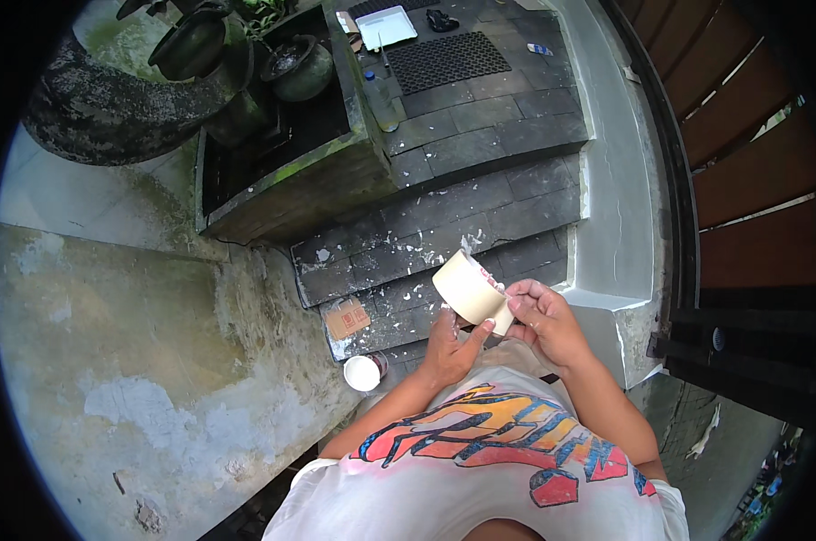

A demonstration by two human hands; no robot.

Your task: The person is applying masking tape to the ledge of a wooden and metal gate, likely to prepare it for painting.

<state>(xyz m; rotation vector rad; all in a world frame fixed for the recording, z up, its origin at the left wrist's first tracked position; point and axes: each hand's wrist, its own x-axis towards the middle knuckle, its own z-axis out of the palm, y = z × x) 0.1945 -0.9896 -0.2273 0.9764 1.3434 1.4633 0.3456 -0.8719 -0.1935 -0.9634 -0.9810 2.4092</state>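
A wide roll of cream masking tape (467,287) is held up in front of my body, above the dark steps. My left hand (455,347) supports it from below, thumb against the outer face and the other fingers partly hidden behind the roll. My right hand (541,323) pinches the tape at the right side, where a short length stands away from the roll. White specks mark my fingertips. Below and left of my left hand are a small tub of white paint (363,372) and a flat piece of brown cardboard (346,319).
Dark tiled steps (525,180) with white flakes lead up to a landing with a black mat (448,63), a white tray (388,28) and a plastic bottle (381,104). A mossy stone basin (300,185) borders the left, a grey wall (619,207) and brown slatted gate (759,171) the right.
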